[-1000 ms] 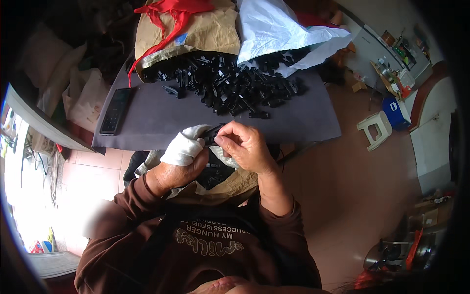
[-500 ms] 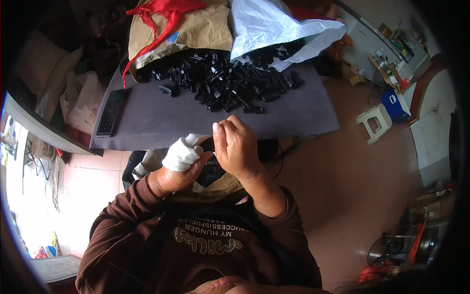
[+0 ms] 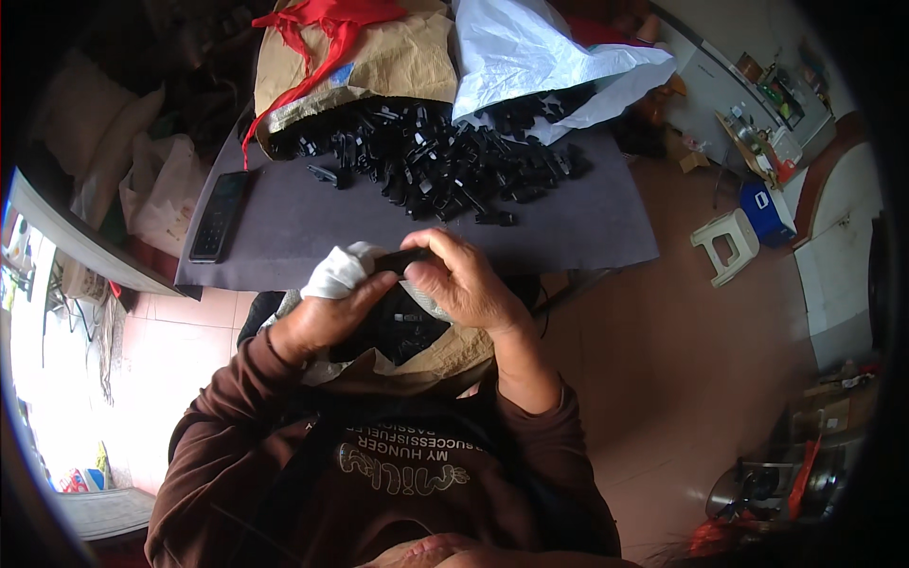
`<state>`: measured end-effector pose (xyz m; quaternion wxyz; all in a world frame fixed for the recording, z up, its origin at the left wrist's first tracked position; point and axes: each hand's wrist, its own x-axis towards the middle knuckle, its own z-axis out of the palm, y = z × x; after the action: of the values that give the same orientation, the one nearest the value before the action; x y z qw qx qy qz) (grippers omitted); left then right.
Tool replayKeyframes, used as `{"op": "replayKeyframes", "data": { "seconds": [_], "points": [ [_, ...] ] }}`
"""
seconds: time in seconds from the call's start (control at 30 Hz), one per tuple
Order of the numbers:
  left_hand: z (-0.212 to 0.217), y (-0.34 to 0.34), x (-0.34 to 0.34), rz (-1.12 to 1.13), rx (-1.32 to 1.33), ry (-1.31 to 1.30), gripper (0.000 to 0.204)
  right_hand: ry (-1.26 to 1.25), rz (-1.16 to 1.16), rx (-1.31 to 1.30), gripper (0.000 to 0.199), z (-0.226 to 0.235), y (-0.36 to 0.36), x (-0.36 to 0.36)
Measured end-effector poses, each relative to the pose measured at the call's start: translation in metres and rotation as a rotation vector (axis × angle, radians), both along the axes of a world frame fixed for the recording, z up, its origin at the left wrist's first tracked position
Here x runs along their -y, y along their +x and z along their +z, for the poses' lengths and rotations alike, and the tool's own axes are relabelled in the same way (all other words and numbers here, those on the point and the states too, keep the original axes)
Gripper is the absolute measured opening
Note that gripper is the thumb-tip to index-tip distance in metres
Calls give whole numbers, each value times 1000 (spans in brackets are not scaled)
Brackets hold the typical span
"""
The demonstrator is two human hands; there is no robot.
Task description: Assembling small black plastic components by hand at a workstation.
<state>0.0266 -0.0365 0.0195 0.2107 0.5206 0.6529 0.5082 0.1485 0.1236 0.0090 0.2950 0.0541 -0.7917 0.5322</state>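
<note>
Both forearms coming up from lower edge, elbows bent, brown sleeves to wrists. L hand [image 3: 327, 317] curling closed, fingers wrapped in. R hand [image 3: 464, 284] arching over beside it, fingertips pinching, hands touching at centre.

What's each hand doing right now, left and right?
Left hand: closed on a white cloth and one end of a small black part.
Right hand: closed, pinching the same black part.

Soft daylight, dark fisheye-warped rim.
</note>
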Motion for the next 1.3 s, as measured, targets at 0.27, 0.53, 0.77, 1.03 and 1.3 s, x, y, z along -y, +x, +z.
{"op": "replayKeyframes", "data": {
  "seconds": [0.27,0.53,0.77,1.03,1.3],
  "points": [
    [9,-88,6,144,-657,-143,32,399,-464,161,29,-7,7,-24],
    [-9,-125,-34,311,-941,-235,19,783,-742,400,33,-12,13,-48],
    [-21,-119,-6,433,-736,-19,13,564,-650,137,35,-13,16,-45],
    [-18,-16,-3,151,-42,22,26,66,-169,-143,23,-2,4,-11],
    [6,10,-1,15,-303,121,17,-29,51,-89,23,-7,1,-3]
  ]
}}
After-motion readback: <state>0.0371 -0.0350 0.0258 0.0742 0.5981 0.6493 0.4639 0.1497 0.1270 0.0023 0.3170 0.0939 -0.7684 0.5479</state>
